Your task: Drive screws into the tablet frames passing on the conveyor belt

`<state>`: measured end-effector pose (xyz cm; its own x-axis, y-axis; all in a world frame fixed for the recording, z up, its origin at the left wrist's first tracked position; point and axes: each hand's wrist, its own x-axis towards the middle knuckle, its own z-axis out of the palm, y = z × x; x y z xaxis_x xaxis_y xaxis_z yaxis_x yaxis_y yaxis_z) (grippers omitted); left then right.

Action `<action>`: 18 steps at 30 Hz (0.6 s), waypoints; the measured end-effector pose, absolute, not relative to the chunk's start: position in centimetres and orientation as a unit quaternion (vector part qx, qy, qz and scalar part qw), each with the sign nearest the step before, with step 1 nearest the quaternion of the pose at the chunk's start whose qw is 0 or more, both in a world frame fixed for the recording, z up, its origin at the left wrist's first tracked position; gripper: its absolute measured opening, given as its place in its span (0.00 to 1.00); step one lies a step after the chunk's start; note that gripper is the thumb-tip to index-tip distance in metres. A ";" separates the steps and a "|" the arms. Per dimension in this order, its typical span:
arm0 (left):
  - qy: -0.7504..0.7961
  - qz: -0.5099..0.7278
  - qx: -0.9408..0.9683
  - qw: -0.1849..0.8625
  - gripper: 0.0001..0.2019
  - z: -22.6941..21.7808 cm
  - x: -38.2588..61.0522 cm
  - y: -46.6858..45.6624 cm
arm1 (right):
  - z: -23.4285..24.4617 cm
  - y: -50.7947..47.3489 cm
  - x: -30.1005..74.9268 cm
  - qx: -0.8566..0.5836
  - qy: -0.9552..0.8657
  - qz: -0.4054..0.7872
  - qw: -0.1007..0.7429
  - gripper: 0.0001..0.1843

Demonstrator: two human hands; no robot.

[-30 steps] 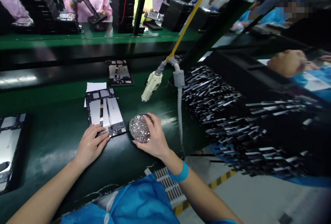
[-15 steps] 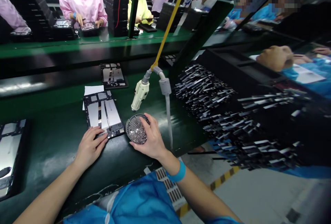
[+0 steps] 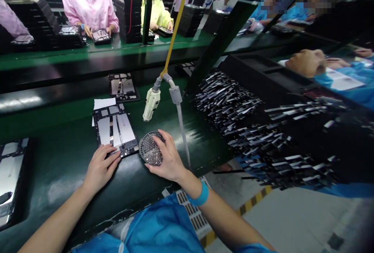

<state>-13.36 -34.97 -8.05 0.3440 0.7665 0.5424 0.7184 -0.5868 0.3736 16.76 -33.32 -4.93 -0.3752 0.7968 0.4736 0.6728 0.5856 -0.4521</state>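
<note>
My right hand (image 3: 167, 159) grips a round dish (image 3: 142, 144) by its right side, thumb below and fingers over the rim. Small shiny metal pieces (image 3: 153, 155), too tiny to name surely, lie heaped over a dotted grid inside. Left of the dish lies an opened tablet (image 3: 124, 128), its silvery battery panels facing up. Across the tablet's near edge rest the outstretched fingers of my left hand (image 3: 102, 165), touching it without being wrapped round it. A pale electric screwdriver (image 3: 151, 105) hangs from a yellow cord (image 3: 176, 27) just beyond the dish.
White paper (image 3: 103, 103) sticks out behind the tablet. Other opened tablets lie farther back (image 3: 122, 86) and at far left (image 3: 11, 179). A black tray (image 3: 280, 85) with many thin strips (image 3: 228, 97) stands at right. Co-workers sit across the green bench (image 3: 67, 116), with black stacks (image 3: 124, 11) around.
My view has shifted slightly. In the dish, the metal pieces have slid toward the near side, baring more of the grid. Both hands keep their places; the hanging screwdriver appears farther left.
</note>
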 end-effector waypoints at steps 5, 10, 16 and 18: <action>0.455 0.346 0.820 0.038 0.11 -7.8 -13.3 -35.0 | -5.2 -31.7 19.0 -0.433 -0.845 0.173 0.262 0.53; 0.456 0.346 0.819 0.046 0.11 -7.8 -13.3 -35.0 | -5.1 -28.9 20.6 -0.410 -0.862 0.235 0.182 0.53; 0.455 0.341 0.821 0.043 0.13 -7.8 -13.2 -35.1 | -3.9 -26.6 21.4 -0.342 -0.903 0.239 0.099 0.54; 0.454 0.343 0.821 0.041 0.13 -7.7 -13.2 -35.1 | -3.9 -27.5 21.4 -0.351 -0.905 0.222 0.092 0.56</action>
<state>-13.22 -35.08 -7.74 0.3522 0.7739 0.5263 0.7170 -0.5846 0.3798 21.38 -27.46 -3.95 -0.7362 0.6767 0.0115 0.5946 0.6548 -0.4666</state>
